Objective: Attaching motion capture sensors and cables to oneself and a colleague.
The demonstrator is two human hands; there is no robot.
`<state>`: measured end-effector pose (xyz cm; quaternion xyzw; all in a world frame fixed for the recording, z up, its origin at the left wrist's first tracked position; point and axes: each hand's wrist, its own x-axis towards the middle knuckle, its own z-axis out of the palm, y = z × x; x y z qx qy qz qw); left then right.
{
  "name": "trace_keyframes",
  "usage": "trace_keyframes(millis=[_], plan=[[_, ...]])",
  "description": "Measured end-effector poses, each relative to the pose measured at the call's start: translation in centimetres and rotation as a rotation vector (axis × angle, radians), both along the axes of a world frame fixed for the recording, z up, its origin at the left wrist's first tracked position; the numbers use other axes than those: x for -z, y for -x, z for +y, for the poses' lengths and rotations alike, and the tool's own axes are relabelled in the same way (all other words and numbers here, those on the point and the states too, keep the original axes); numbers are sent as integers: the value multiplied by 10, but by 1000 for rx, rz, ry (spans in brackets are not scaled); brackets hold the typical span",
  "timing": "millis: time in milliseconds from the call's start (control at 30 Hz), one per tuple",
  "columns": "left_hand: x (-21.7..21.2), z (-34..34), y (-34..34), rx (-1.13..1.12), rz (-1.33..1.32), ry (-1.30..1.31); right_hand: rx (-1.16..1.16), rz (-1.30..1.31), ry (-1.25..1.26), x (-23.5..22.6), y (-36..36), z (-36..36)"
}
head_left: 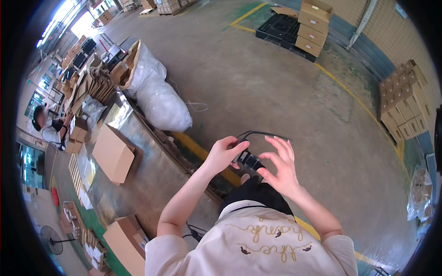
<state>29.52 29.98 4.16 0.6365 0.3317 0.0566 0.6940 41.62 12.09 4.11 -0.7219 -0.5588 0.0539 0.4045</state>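
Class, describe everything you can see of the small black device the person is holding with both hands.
The black device is a small, blocky unit, seemingly hard plastic, with pale marks on its face too blurred to make out. A thin black cable loops up from it and arcs over the fingers. The left hand grips its left end between thumb and fingers; the right hand touches its right end with the thumb, fingers spread. It is held in the air above the concrete floor.

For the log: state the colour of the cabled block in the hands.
Black block, seen in the head view.
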Motion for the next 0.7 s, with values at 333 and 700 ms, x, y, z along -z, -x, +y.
trace_keyframes(millis=[333, 700], plan=[[19, 5, 11, -95, -83, 93, -142, 451, -7, 20, 6, 7], [12, 4, 15, 20, -112, 103, -385, 1731, -325, 33, -4, 8]])
